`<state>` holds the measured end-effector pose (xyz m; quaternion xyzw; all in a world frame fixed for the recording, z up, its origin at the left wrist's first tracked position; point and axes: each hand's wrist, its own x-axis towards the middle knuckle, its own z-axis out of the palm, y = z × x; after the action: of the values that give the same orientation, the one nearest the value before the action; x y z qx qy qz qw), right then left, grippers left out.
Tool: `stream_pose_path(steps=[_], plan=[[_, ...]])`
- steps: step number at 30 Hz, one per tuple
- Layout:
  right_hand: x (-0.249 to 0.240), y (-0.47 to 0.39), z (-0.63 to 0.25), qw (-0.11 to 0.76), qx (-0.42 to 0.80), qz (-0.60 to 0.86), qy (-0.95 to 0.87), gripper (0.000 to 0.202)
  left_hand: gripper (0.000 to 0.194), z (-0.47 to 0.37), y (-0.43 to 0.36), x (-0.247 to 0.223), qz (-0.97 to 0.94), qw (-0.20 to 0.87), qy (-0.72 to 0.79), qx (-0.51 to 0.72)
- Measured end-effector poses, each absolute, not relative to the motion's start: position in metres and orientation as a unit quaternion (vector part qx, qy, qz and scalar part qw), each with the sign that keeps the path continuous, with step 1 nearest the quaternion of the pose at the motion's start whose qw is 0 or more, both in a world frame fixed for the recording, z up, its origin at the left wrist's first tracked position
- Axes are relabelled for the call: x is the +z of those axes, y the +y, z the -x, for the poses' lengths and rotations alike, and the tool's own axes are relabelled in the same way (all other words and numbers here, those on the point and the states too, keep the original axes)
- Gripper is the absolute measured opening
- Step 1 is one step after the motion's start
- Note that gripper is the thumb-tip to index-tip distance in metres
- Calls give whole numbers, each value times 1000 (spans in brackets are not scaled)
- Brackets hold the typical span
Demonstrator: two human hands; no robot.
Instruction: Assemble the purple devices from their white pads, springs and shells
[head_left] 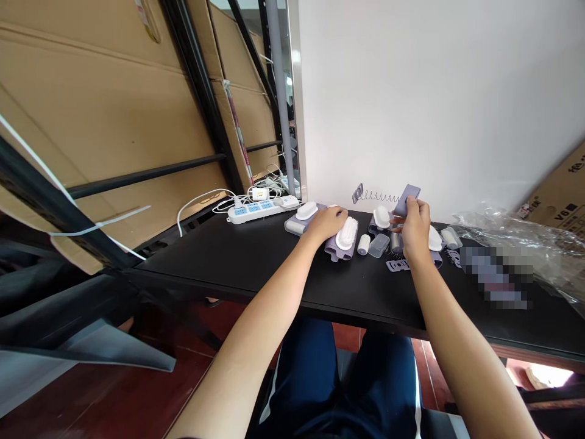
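Flat lavender rectangular plastic piece point(410, 194): raised over black tabletop point(219, 259), right of centre, pinched in right hand point(417, 228). Judged light, stiff, smooth; best gripped by side edges, avoiding thin coiled strand point(378, 196). Left hand point(327, 222) at white-bristled lavender brush point(346, 236); finger closure impossible to tell.

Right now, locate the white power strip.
In the head view, the power strip lies at the back left of the black table, left of the left hand and a white-topped purple piece.
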<state>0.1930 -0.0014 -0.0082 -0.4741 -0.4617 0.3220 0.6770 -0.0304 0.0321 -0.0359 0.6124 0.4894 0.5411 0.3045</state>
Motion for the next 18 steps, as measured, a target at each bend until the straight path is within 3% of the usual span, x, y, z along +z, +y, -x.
stream_pose_path(steps=[5,8,13,18], plan=[[-8,-2,-193,670,336,476,-460,33,21,28,31,-33,-599,284,471,582],[-6,-3,-192,667,354,469,-458,30,3,27,30,-28,-580,296,430,625],[-4,-5,-190,629,446,455,-446,30,35,19,24,-22,-567,362,353,650],[-4,-6,-192,571,478,448,-495,37,34,18,24,-23,-605,286,390,633]])
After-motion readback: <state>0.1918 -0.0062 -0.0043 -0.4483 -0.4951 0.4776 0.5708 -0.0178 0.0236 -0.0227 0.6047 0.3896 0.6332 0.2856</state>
